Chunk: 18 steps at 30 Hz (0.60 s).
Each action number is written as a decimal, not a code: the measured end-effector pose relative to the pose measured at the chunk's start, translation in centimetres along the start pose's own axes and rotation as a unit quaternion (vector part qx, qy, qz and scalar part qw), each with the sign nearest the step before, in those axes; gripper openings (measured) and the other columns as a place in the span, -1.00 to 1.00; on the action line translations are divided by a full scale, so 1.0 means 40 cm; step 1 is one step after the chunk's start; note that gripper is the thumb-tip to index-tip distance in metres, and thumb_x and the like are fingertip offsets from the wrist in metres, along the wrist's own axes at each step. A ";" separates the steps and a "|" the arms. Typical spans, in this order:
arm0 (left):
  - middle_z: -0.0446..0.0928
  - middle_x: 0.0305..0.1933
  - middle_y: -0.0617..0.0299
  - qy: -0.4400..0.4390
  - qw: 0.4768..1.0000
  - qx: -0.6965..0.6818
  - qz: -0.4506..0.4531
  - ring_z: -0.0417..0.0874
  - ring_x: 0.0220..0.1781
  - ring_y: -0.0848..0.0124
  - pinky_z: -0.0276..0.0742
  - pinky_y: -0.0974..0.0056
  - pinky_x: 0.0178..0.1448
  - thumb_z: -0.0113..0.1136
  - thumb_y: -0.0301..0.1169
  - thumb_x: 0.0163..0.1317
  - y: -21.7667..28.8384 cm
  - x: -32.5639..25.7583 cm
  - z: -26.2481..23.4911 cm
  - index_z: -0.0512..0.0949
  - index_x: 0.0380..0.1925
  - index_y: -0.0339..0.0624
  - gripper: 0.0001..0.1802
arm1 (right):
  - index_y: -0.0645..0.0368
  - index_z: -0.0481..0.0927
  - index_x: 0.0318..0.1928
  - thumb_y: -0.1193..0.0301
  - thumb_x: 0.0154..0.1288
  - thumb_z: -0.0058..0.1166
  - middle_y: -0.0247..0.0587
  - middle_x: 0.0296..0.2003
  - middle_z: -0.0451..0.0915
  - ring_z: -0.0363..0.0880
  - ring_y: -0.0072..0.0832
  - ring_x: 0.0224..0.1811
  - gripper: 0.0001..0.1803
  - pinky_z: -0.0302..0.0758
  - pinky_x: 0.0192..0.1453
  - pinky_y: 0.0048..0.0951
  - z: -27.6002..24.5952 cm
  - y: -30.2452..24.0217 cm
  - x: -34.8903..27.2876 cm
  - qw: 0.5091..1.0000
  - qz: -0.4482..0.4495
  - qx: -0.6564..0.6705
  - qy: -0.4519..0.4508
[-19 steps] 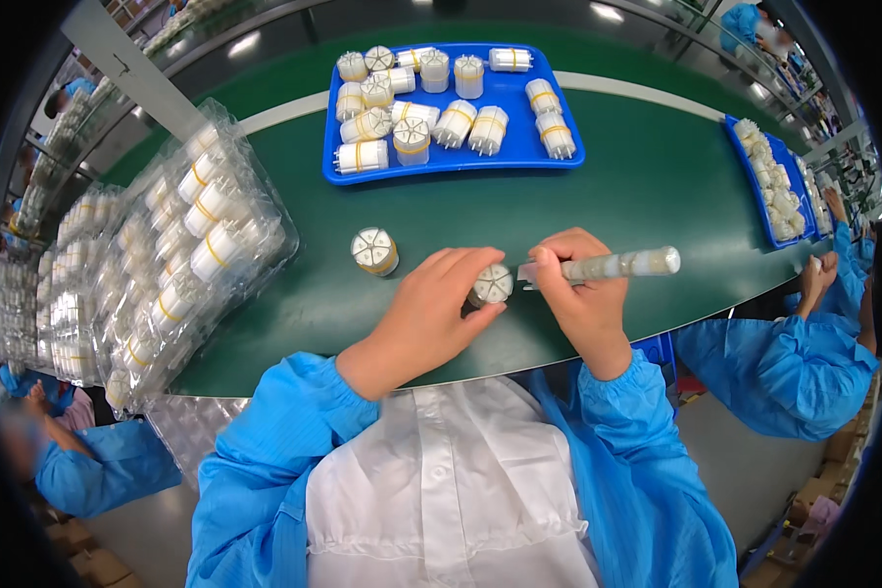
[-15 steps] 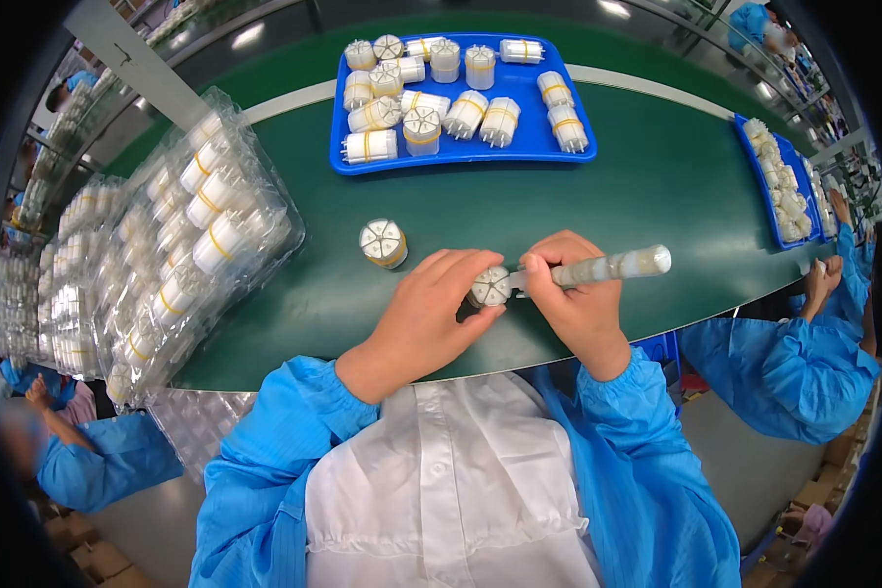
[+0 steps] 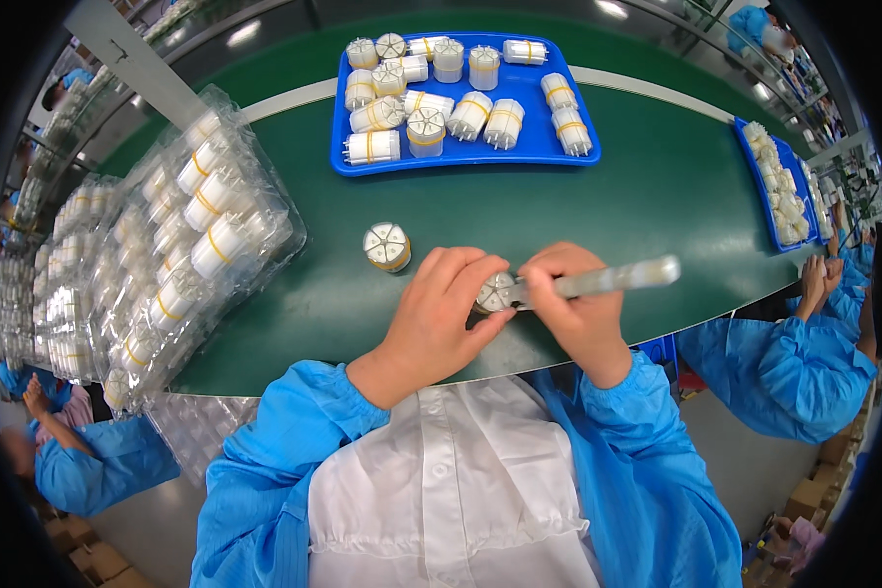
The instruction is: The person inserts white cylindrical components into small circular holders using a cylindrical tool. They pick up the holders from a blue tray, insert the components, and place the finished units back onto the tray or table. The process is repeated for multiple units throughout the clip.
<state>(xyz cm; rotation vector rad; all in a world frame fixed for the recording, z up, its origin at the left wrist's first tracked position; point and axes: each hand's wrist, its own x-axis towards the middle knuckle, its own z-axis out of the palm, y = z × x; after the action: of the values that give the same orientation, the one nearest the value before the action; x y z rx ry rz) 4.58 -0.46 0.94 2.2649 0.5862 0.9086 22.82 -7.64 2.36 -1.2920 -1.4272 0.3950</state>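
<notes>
My left hand [image 3: 433, 312] is closed around a white segmented cylinder [image 3: 495, 292] just above the table's near edge, its round top with dark radial gaps facing up. In my right hand [image 3: 580, 312] is a tool with a thick, pale handle [image 3: 625, 275] that points off to the right. The short flat tip of this tool meets the right side of the cylinder; its exact kind is hard to make out. Standing upright a little beyond my left hand is another white cylinder [image 3: 387, 247], a yellow band around it.
A blue tray [image 3: 527, 90] of several banded cylinders lies at the far side of the green table [image 3: 657, 216]. Stacked clear plastic trays with more cylinders [image 3: 220, 245] rise at the left. Another blue tray [image 3: 786, 240] is at right, beside co-workers in blue sleeves [image 3: 779, 367].
Both hands, with the cylinder and tool, have shifted slightly nearer and to the right. The tool's handle looks more blurred now.
</notes>
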 end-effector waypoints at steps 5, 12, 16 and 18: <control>0.59 0.07 0.10 0.001 0.998 -0.063 -0.027 0.58 0.07 0.10 0.54 0.08 0.14 0.45 -0.58 0.02 0.006 -0.001 -0.002 0.50 0.15 -0.21 -0.38 | 0.25 0.62 -0.35 0.56 0.31 0.28 -0.19 -0.42 0.64 0.60 -0.37 -0.41 -0.90 0.51 -0.34 -0.34 -0.014 -0.010 0.014 1.000 0.022 0.003 -0.003; 0.56 0.06 0.05 -0.005 0.999 -0.040 -0.003 0.57 0.09 0.05 0.56 0.06 0.08 0.45 -0.52 0.06 0.005 -0.004 0.001 0.50 0.15 -0.21 -0.41 | 0.25 0.63 -0.35 0.56 0.28 0.30 -0.17 -0.41 0.63 0.60 -0.36 -0.42 -0.91 0.51 -0.35 -0.34 0.004 0.003 0.005 0.999 -0.007 -0.032 -0.027; 0.53 0.08 0.04 -0.012 1.000 -0.003 -0.026 0.56 0.07 0.04 0.55 0.06 0.08 0.48 -0.49 0.05 0.006 -0.008 0.007 0.53 0.12 -0.23 -0.43 | 0.25 0.63 -0.36 0.58 0.27 0.30 -0.18 -0.42 0.63 0.60 -0.37 -0.43 -0.91 0.50 -0.36 -0.37 -0.001 0.004 0.006 0.999 0.010 -0.013 -0.039; 0.53 0.08 0.04 -0.005 1.000 -0.006 -0.023 0.56 0.07 0.03 0.55 0.05 0.09 0.48 -0.48 0.05 0.005 -0.005 0.006 0.52 0.12 -0.23 -0.42 | 0.25 0.63 -0.36 0.58 0.28 0.30 -0.19 -0.42 0.64 0.60 -0.39 -0.43 -0.91 0.50 -0.37 -0.38 -0.010 0.008 0.011 1.000 0.014 0.007 -0.017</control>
<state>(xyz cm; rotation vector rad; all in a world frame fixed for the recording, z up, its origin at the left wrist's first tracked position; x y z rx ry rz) 4.66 -0.82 0.85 2.2351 0.6239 0.8754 23.40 -7.31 2.43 -1.3019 -1.4333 0.4465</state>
